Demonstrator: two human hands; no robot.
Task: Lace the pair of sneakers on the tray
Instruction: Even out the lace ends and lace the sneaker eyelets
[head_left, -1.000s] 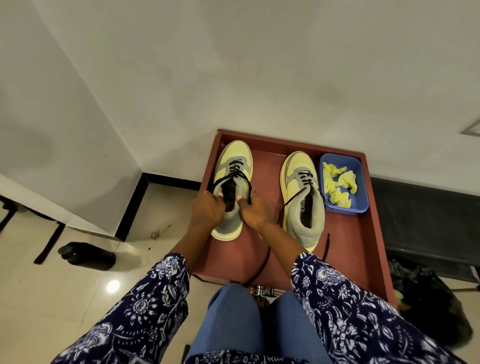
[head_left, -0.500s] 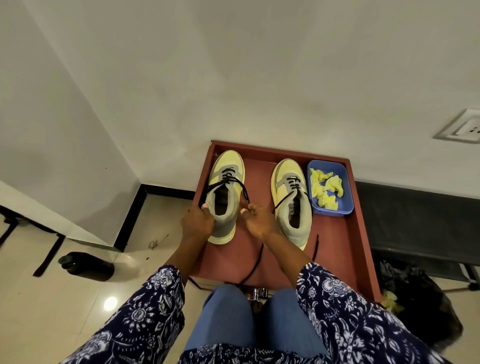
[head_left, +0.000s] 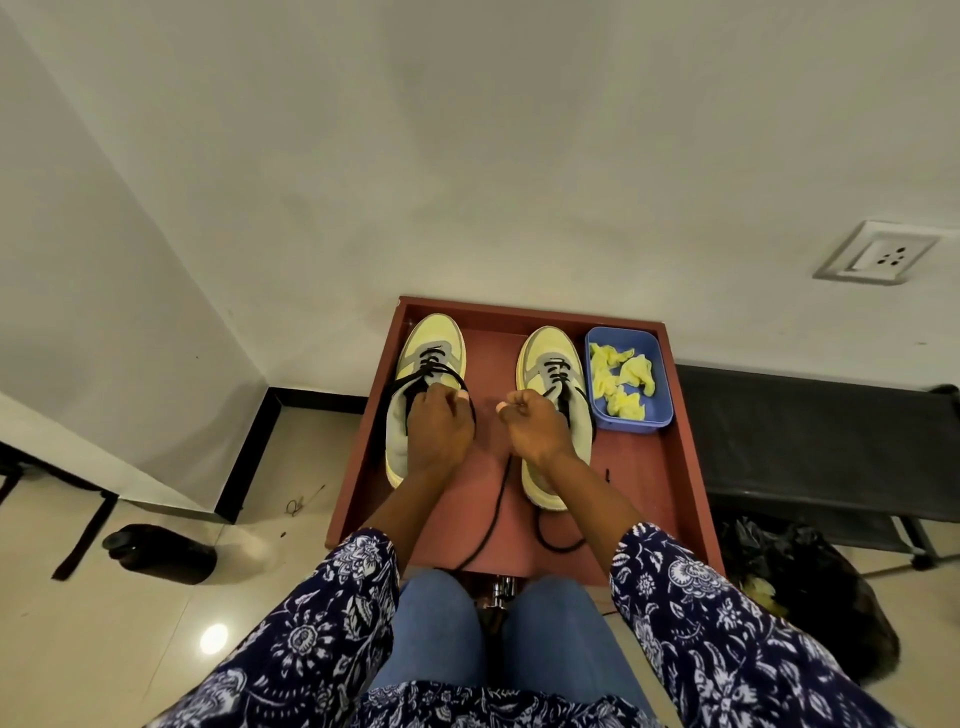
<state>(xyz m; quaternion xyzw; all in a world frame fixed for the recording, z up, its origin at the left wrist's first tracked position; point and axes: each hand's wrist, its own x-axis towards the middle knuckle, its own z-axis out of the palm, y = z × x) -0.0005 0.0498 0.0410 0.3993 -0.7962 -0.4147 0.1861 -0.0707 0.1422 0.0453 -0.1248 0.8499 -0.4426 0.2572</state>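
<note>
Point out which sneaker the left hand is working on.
The left sneaker, by the tray's left wall; the left hand covers its opening. The other sneaker sits beside the blue bin.

Plain white walls (head_left: 467, 156) meeting in a corner, edged below by a black skirting (head_left: 249, 457). Glossy beige floor tiles (head_left: 78, 649) with a lamp glare (head_left: 214, 638). White wall socket (head_left: 878, 253) at right, above a low black bench (head_left: 821, 441); dark bottle (head_left: 161, 553) lying at left.
</note>
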